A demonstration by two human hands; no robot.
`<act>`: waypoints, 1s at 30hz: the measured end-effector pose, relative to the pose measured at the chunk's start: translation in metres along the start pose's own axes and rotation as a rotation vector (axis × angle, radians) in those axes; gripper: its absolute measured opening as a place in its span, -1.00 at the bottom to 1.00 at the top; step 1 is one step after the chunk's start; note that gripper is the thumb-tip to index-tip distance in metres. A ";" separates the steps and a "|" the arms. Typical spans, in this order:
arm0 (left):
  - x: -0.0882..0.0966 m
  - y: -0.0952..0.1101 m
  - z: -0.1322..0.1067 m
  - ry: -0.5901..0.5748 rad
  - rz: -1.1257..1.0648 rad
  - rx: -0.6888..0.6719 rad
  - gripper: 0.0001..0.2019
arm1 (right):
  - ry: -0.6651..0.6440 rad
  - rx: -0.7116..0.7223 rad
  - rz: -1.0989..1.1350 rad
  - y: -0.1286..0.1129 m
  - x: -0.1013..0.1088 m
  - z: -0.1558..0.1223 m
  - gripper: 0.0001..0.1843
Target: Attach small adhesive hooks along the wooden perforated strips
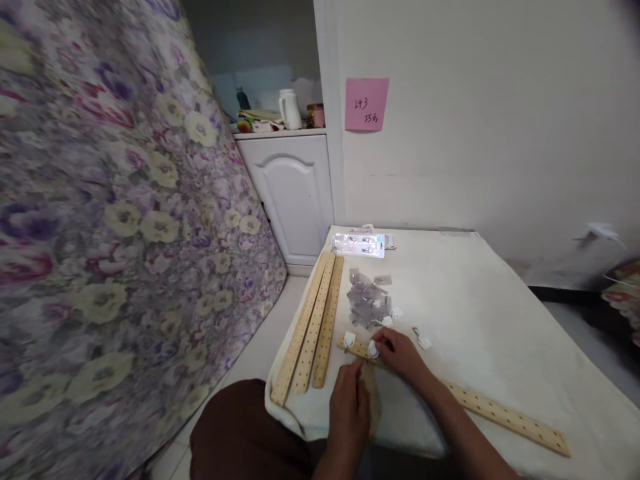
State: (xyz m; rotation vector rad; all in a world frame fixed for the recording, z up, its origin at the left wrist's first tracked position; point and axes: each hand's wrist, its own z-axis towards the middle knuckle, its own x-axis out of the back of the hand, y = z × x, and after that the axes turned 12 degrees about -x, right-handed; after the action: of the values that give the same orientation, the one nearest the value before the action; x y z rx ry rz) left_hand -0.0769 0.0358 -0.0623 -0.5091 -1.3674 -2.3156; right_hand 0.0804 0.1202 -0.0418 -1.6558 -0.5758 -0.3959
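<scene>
A long wooden strip with rows of holes [505, 415] lies slantwise across the near side of the table. Two small white tags hang near its left end: one white tag [349, 341] farther left, and a second white tag [373, 349] between my hands. My right hand [403, 355] pinches at the top edge of that second tag, its forearm crossing over the strip. Just below the strip, my left hand [349, 400] has its fingers pressed together near the tag's lower end; what they hold is too small to make out. Another white tag with a metal piece [423, 340] lies to the right.
Three more holed wooden strips [313, 333] lie along the table's left edge. A pile of small clear plastic bags [367, 300] sits beyond my hands, with a clear blister pack [359, 245] at the back. A floral curtain [125, 233] hangs at left.
</scene>
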 end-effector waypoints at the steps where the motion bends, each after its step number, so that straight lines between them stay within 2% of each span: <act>1: 0.000 0.000 0.000 -0.004 -0.001 0.003 -0.71 | 0.010 -0.001 -0.004 0.001 0.001 -0.001 -0.80; 11: -0.005 0.000 0.004 -0.070 0.080 0.019 -0.69 | 0.150 -0.054 -0.182 0.004 -0.008 -0.007 -0.88; 18: -0.003 0.005 0.019 -0.075 0.033 0.047 -0.75 | 0.170 -0.100 -0.250 0.000 -0.009 -0.008 -0.88; 30: -0.005 0.004 0.021 -0.058 0.062 0.032 -0.72 | 0.163 -0.109 -0.247 -0.002 -0.009 -0.010 -0.88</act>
State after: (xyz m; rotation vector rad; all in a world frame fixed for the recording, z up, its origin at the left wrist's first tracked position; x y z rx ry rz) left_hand -0.0682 0.0532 -0.0524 -0.6044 -1.3927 -2.2420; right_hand 0.0727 0.1095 -0.0439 -1.6422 -0.6476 -0.7471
